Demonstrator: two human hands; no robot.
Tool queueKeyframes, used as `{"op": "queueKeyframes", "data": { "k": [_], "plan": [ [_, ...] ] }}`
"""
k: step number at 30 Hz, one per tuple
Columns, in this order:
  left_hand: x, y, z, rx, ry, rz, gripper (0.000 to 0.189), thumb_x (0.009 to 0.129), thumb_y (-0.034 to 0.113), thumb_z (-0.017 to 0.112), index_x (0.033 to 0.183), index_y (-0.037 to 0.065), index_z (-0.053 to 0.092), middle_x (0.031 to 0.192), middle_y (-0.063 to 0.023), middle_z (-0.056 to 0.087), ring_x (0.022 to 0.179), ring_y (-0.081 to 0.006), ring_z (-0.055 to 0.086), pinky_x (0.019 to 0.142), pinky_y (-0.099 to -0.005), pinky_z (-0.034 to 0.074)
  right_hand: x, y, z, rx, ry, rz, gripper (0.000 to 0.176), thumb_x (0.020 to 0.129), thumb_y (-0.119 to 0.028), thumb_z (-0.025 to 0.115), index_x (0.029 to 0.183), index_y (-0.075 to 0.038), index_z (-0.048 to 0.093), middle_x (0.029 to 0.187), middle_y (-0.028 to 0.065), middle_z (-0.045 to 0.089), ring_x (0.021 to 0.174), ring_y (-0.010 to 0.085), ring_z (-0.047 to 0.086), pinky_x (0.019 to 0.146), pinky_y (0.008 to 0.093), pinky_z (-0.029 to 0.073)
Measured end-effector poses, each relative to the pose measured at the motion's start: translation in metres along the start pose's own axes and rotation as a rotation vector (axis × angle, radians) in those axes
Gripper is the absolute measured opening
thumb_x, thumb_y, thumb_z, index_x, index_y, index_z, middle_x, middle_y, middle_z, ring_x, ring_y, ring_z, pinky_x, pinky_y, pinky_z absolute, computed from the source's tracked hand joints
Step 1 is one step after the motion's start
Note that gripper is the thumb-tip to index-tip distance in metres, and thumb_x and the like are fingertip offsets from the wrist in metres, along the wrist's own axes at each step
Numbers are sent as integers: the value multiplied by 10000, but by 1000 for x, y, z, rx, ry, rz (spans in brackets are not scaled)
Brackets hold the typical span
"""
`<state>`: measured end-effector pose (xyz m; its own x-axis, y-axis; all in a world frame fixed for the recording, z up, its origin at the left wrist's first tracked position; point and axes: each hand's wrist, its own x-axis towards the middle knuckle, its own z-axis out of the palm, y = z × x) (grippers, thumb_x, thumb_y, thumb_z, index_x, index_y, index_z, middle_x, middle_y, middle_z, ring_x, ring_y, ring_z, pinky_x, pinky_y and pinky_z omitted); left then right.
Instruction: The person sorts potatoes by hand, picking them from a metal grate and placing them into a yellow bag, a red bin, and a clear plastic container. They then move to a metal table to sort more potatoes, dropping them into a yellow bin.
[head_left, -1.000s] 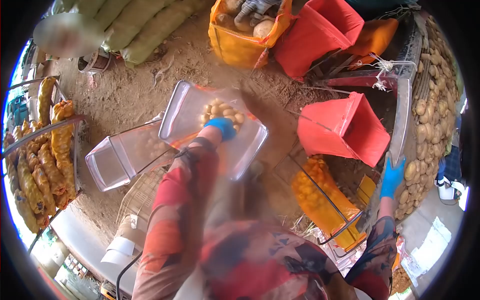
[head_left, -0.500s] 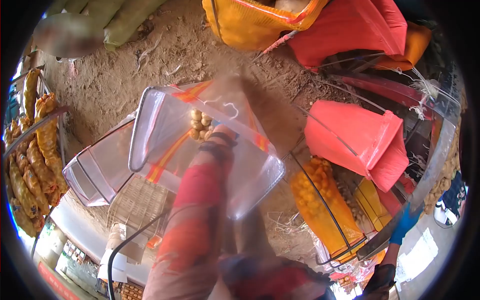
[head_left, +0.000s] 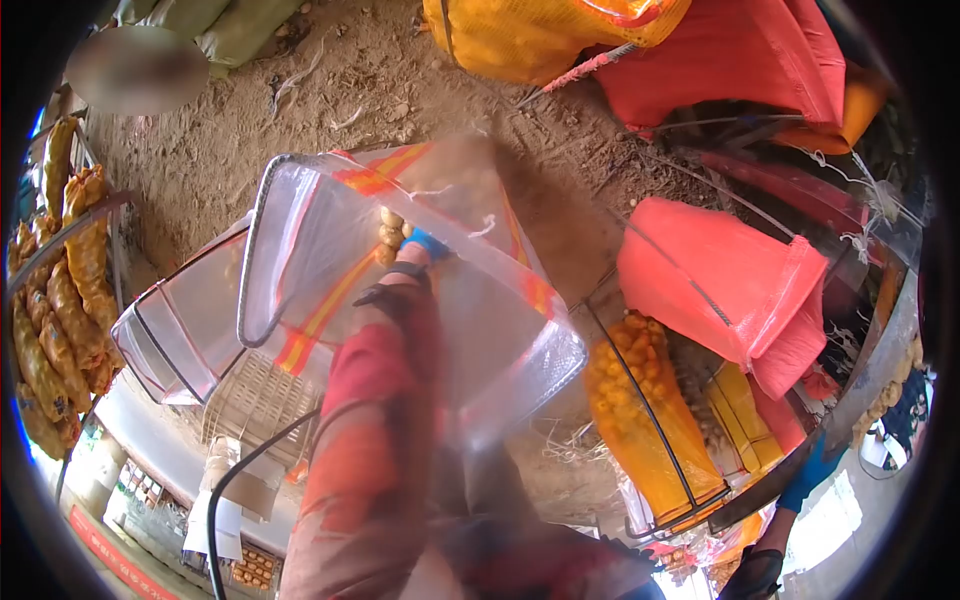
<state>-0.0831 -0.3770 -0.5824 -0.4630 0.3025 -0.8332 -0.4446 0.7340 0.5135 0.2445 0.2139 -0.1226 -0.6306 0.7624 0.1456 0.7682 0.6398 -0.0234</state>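
My left hand (head_left: 428, 243), in a blue glove, is deep inside a clear plastic bag (head_left: 490, 370) with orange-and-yellow stripes. It is beside several round tan potatoes (head_left: 390, 236) at the bottom; plastic and blur hide its fingers. A wire hoop (head_left: 242, 290) spreads the bag's mouth. Far to the right, my right hand (head_left: 815, 470), also blue-gloved, grips the curved metal rim (head_left: 858, 425) of a trough-like frame.
A second clear bag (head_left: 180, 330) on a wire frame adjoins at left. A red bag (head_left: 710, 280) and an orange mesh bag (head_left: 650, 420) of potatoes hang at right. More filled bags (head_left: 90, 270) stand far left. Bare soil (head_left: 380, 90) lies beyond.
My left hand has shifted slightly left and up within the bag, and more of its blue glove shows. Fewer potatoes are visible beside it. My right hand stays at the metal rim.
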Motion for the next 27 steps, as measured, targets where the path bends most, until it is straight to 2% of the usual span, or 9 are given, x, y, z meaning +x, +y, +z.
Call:
{"op": "queueKeyframes", "data": {
  "k": [4,7,11,14,16,18,21,24,27],
  "plan": [
    [-6,10,-39,-724,-113,179,194,914,237,507,957,108,644,945,-97,653,874,-281,604,826,-391,481,8,9,6,-22,-5,-22,655,912,-312,635,1414,17,374,1428,179,446,1313,283,438,1086,361,332],
    [-11,15,-52,-970,-116,223,189,918,232,506,937,105,644,924,-97,653,846,-283,607,806,-394,487,7,10,8,-60,14,-19,666,908,-312,641,1419,17,370,1432,177,443,1311,279,443,1083,357,337],
    [5,17,-54,-879,256,-6,169,875,194,541,939,93,661,894,-97,662,810,-252,627,740,-380,495,6,-2,8,-53,10,14,661,912,-316,636,1419,16,372,1432,180,444,1310,279,445,1080,353,341],
    [-2,18,-51,-763,552,-236,166,843,166,567,940,84,673,871,-97,669,783,-229,642,690,-370,501,4,-15,6,-139,20,24,666,915,-325,632,1423,14,367,1437,185,439,1307,288,449,1079,357,345],
    [-17,22,-47,-751,681,-342,169,821,148,585,941,78,681,855,-97,673,764,-214,653,656,-363,505,3,-21,4,-175,10,7,669,915,-340,628,1420,14,369,1425,191,447,1291,311,460,1077,362,353],
    [-21,15,-39,-775,727,-360,176,800,129,603,942,72,690,840,-97,677,746,-198,663,623,-357,509,5,-19,2,-200,18,-18,668,915,-349,625,1416,14,370,1414,195,454,1279,322,468,1075,367,358],
    [8,-29,-16,-803,632,-241,244,781,142,579,985,73,692,873,-94,679,783,-208,658,660,-368,509,6,-13,2,-203,36,-46,660,914,-352,623,1403,16,376,1394,199,465,1267,324,475,1070,374,363],
    [37,-56,-1,-711,585,-173,310,788,184,565,1054,76,680,955,-123,696,870,-264,669,734,-393,509,6,-18,0,-184,30,-57,644,909,-355,628,1377,18,391,1359,203,485,1245,332,486,1061,384,369],
    [30,-53,-3,-460,583,-368,380,788,227,543,1118,79,661,1036,-160,694,961,-318,662,802,-413,500,5,-22,1,-179,26,-67,623,903,-357,634,1346,20,410,1326,207,502,1219,344,499,1049,396,380]
  ]
}}
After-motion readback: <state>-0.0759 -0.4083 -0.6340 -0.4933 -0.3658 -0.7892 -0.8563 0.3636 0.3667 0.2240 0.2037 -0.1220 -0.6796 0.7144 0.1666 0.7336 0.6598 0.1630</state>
